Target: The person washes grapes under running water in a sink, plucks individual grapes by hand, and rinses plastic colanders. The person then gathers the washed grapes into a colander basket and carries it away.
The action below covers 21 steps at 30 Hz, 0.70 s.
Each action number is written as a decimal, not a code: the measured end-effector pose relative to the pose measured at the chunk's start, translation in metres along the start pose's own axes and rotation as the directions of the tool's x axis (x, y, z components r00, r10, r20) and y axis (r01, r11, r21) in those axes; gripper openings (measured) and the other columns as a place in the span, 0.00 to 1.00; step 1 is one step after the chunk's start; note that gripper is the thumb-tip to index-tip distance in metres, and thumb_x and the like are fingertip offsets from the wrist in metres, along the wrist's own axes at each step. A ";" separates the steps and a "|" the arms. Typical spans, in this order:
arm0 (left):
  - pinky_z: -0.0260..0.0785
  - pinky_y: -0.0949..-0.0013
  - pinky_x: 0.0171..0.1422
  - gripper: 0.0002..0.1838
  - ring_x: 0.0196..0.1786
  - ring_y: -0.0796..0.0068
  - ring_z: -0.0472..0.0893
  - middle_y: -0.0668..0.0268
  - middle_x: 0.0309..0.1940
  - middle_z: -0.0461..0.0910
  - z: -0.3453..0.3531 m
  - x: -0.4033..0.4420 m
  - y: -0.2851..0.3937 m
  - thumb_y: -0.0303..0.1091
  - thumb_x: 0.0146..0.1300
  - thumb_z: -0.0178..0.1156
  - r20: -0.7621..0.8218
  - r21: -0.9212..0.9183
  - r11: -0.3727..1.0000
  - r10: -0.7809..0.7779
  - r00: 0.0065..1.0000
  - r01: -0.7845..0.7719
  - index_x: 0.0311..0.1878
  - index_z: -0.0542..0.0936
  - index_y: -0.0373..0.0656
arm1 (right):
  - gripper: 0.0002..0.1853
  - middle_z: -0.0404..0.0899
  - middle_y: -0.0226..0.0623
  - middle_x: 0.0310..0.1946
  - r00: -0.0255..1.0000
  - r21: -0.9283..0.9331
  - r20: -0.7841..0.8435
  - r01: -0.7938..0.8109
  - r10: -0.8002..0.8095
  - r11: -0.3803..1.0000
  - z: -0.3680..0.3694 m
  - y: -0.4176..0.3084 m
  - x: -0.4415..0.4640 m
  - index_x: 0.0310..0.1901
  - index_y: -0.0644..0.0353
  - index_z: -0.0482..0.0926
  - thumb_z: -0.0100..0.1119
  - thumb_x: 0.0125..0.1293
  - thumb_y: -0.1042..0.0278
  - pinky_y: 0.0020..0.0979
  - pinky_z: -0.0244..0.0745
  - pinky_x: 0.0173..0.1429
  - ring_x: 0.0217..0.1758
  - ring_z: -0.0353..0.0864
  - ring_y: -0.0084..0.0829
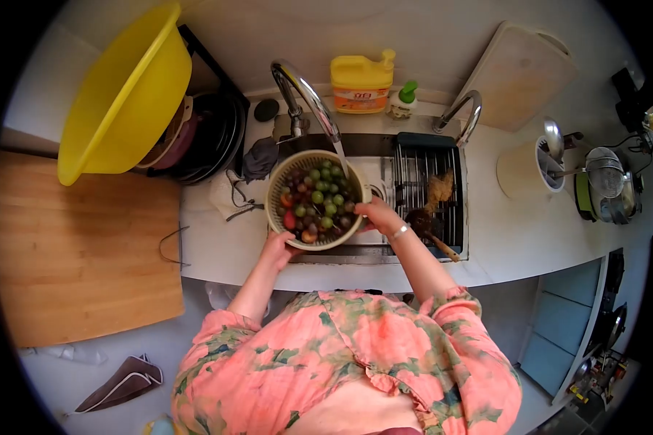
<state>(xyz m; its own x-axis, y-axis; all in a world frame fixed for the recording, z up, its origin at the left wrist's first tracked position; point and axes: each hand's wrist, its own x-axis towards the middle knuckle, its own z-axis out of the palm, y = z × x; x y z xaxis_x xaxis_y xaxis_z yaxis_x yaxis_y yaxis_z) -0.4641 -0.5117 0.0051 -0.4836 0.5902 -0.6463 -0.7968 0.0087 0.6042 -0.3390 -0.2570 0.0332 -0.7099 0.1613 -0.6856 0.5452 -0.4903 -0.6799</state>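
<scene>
A pale colander [270,210] full of green and dark grapes [318,197] is held over the sink [374,163], with a few reddish fruits among them. My left hand [277,250] grips its lower left rim, while my right hand [376,215] holds the rim on the right side. From the tall chrome faucet [308,90], water runs down into the colander at its upper right. The undersides of both hands' fingers are partly hidden by the colander.
A black drying rack [450,156] spans the sink's right side, holding a wooden-handled brush [442,248]. Behind stand a yellow detergent jug [361,83] and a green-topped pump bottle [405,101]. Left are a large yellow basin [127,94] and a wooden board [87,254]; a utensil holder [522,170] stands right.
</scene>
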 end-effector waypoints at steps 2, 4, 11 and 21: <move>0.71 0.47 0.55 0.29 0.55 0.54 0.73 0.53 0.54 0.69 0.007 -0.002 -0.013 0.18 0.50 0.47 0.003 -0.048 0.996 -0.071 0.997 0.071 0.60 0.63 0.39 | 0.25 0.77 0.39 0.44 0.994 -0.020 -0.105 -0.043 0.041 0.999 -0.008 0.010 -0.026 0.55 0.63 0.68 0.53 0.53 0.69 0.36 0.82 0.35 0.40 0.80 0.33; 0.71 0.45 0.53 0.29 0.54 0.54 0.74 0.54 0.53 0.70 0.030 0.005 -0.022 0.18 0.50 0.47 0.091 0.032 0.988 -0.151 0.984 0.149 0.60 0.63 0.40 | 0.25 0.77 0.40 0.43 0.991 0.062 -0.129 -0.026 0.034 0.998 -0.031 0.024 -0.043 0.55 0.61 0.68 0.53 0.53 0.69 0.35 0.81 0.37 0.40 0.81 0.33; 0.76 0.53 0.51 0.33 0.54 0.56 0.74 0.55 0.55 0.69 0.109 0.084 0.014 0.17 0.49 0.47 0.241 0.228 0.970 -0.141 0.960 0.085 0.63 0.58 0.42 | 0.25 0.72 0.41 0.48 0.945 0.350 -0.314 0.201 -0.088 0.915 -0.077 0.008 -0.033 0.57 0.61 0.62 0.47 0.54 0.78 0.41 0.80 0.45 0.49 0.77 0.36; 0.73 0.45 0.52 0.34 0.56 0.50 0.72 0.52 0.57 0.64 0.065 0.074 0.024 0.16 0.49 0.45 0.077 0.032 0.999 -0.028 0.997 0.026 0.63 0.58 0.43 | 0.25 0.70 0.43 0.48 0.965 0.303 -0.255 0.135 -0.057 0.943 -0.032 -0.013 0.003 0.56 0.61 0.61 0.47 0.54 0.78 0.44 0.81 0.43 0.51 0.75 0.38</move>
<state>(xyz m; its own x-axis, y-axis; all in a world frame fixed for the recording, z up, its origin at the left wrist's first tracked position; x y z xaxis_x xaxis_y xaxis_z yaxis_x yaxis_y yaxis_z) -0.4955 -0.4158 0.0019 -0.4319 0.6500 -0.6253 -0.7970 0.0495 0.6019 -0.3340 -0.2223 0.0316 -0.6025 0.4019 -0.6895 0.2834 -0.6999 -0.6556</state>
